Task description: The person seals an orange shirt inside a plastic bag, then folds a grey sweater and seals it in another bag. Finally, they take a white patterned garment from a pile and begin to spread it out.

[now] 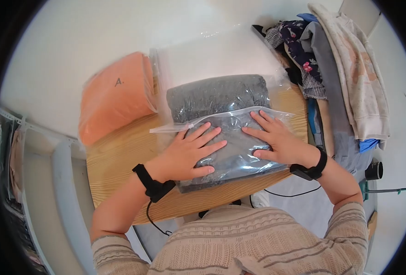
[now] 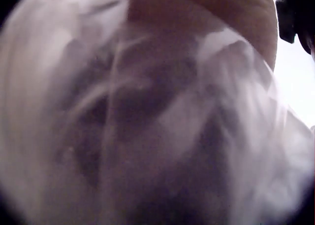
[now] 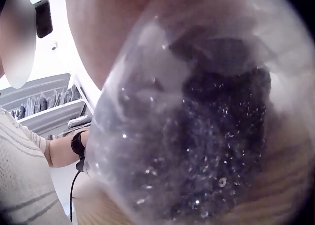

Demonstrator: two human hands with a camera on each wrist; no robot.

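Note:
A folded dark grey garment (image 1: 216,94) lies inside a clear zip bag (image 1: 244,160) at the front of the wooden table. My left hand (image 1: 187,153) rests on the left part of the bag, fingers spread. On its right part presses my right hand (image 1: 276,142), also with straight, spread fingers. The bag's whitish zip strip (image 1: 239,112) runs crosswise just past the fingertips, with a small slider near the left hand. In the left wrist view the plastic is blurred and close. The right wrist view shows the dark garment (image 3: 221,131) through shiny film.
An orange garment in a clear bag (image 1: 118,98) marked "A." lies at the left of the wooden table (image 1: 120,160). Another clear bag (image 1: 212,55) spreads behind the grey garment. Clothes (image 1: 331,78) are piled at the right. A shelf unit (image 1: 47,183) stands at the left.

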